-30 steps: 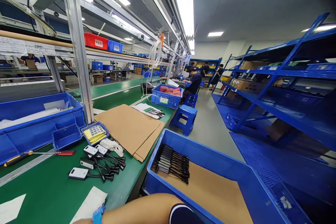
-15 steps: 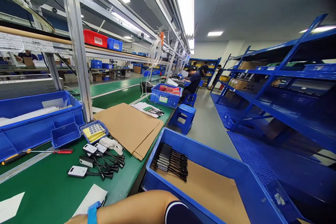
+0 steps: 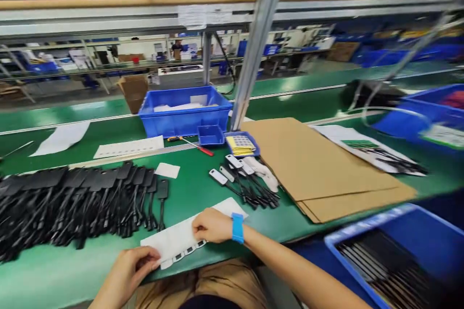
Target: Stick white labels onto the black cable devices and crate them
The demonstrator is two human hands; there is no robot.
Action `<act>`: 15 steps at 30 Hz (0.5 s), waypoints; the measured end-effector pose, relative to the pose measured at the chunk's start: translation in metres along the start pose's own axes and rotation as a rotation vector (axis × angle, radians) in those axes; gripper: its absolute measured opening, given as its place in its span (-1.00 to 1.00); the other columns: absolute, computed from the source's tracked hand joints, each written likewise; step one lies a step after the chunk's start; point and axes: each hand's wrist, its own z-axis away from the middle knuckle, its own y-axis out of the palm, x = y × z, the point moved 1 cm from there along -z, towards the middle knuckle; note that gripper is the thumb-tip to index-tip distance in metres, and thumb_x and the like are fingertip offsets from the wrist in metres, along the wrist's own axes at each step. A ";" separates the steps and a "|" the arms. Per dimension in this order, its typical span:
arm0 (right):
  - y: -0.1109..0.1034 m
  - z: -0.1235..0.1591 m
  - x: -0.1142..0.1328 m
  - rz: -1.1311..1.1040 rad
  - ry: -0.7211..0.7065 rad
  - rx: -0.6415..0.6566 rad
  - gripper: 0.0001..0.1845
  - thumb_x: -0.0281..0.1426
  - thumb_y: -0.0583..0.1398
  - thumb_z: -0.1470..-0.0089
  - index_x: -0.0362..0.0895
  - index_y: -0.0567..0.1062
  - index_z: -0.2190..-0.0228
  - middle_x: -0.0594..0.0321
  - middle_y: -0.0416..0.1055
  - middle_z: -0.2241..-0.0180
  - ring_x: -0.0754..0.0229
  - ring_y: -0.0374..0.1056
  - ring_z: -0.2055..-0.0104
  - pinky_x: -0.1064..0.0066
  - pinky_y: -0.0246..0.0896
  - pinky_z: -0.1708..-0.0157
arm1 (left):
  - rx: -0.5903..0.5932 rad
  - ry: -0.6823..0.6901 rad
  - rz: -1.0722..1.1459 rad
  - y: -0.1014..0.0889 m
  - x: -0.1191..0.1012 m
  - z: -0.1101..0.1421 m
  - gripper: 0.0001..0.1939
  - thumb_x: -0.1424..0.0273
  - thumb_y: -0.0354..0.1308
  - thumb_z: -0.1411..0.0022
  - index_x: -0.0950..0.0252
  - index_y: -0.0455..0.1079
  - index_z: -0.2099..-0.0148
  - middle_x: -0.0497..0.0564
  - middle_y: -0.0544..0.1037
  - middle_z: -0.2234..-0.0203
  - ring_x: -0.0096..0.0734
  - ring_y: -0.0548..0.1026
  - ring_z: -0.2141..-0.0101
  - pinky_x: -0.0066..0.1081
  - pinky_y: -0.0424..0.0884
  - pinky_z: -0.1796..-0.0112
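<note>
A white sheet of labels [image 3: 174,237] lies slantwise near the front edge of the green bench, with a row of small black-and-white labels along its near edge. My left hand [image 3: 136,266] pinches its left end between thumb and fingers. My right hand [image 3: 213,225], below a blue wristband, has its fingers pinched at the near edge beside the labels; whether one label is lifted is hidden. Behind the right hand lie several white-faced small devices with black cables [image 3: 235,174]. To the left is a long row of black cabled devices [image 3: 87,188].
A blue bin with similar devices [image 3: 362,270] stands low at right. Brown cardboard sheets [image 3: 319,169] cover the bench's right side. Farther back are a blue bin of papers [image 3: 184,118], a screwdriver [image 3: 205,150], a small tray with yellow labels [image 3: 242,145] and a metal post [image 3: 255,48].
My view has swung left and down from the aisle and shelves to the bench. Both hands now show at the label sheet; before, only my banded right arm was in view.
</note>
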 end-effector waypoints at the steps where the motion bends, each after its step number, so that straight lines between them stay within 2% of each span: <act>1: 0.001 -0.001 0.001 0.003 -0.002 0.000 -0.83 -0.41 0.17 -0.10 -0.11 0.59 0.36 0.27 0.58 0.36 0.22 0.44 0.31 0.49 0.08 0.41 | -0.009 -0.003 0.048 -0.002 0.000 0.001 -0.79 0.24 0.07 -0.24 0.17 0.50 0.24 -0.08 0.61 0.36 -0.34 0.53 0.33 -0.53 0.34 0.31; 6: 0.003 0.002 0.011 0.050 0.022 -0.060 -0.80 -0.47 0.10 -0.14 -0.16 0.55 0.30 0.15 0.55 0.25 0.13 0.43 0.21 0.43 0.10 0.32 | -0.098 -0.055 0.114 -0.006 0.004 0.002 -0.75 0.23 0.05 -0.23 0.22 0.51 0.24 -0.04 0.61 0.38 -0.33 0.52 0.34 -0.51 0.35 0.32; 11: 0.003 0.005 0.011 0.072 -0.050 -0.057 -0.83 -0.45 0.10 -0.15 -0.13 0.50 0.32 0.19 0.55 0.26 0.14 0.44 0.22 0.42 0.10 0.32 | -0.024 -0.024 0.127 -0.007 0.008 0.000 -0.75 0.26 0.04 -0.24 0.22 0.51 0.19 -0.02 0.61 0.31 -0.32 0.53 0.29 -0.50 0.37 0.30; 15: 0.003 0.002 0.006 0.104 -0.061 -0.044 -0.81 -0.47 0.07 -0.16 -0.15 0.50 0.29 0.13 0.56 0.28 0.10 0.46 0.26 0.40 0.11 0.39 | -0.132 0.077 -0.047 -0.001 0.008 0.008 -0.80 0.34 0.00 -0.25 0.18 0.45 0.22 -0.02 0.57 0.34 -0.37 0.51 0.38 -0.49 0.39 0.35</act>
